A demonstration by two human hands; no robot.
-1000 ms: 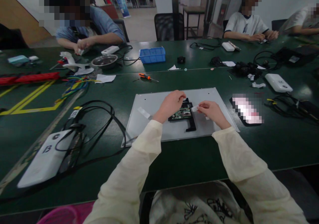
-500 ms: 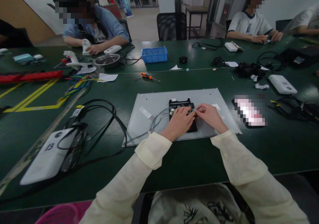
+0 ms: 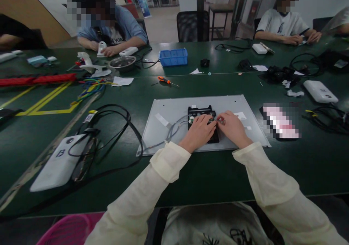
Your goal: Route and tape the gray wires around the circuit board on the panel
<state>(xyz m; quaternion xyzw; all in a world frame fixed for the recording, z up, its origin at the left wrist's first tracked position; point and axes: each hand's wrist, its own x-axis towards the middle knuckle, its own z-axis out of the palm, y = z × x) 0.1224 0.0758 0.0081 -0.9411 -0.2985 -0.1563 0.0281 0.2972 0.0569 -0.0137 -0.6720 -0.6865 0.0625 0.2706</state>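
Frame (image 3: 201, 111) is sitting about midway between the panel's (image 3: 174, 105) left and right edges, half hiding under the left hand (image 3: 200, 129). Anyone making out those fingers?

Kinda. Left hand is lying palm-down with its fingers loosely fanning across the frame; can't tell if the tips are gripping anything. Right hand (image 3: 231, 127) is bunching its fingertips at the frame's right edge. Looks like a pinch, but whatever it's holding is too small to make out.

And the cable (image 3: 178, 121)? Anything worrying you there?

Yeah tbh. It's running from the frame's left side toward the panel's near left corner, passing close by the left cuff (image 3: 174, 157). If that cuff is catching it, the frame could be twisting or the connection straining.

Fair. I'm more nervous about the left palm: if it's pushing too hard, it could be shoving the frame sideways. And the phone (image 3: 280, 123) is lying on the worktop (image 3: 215, 174) just off the panel's right edge, so a sliding panel could be bumping it.
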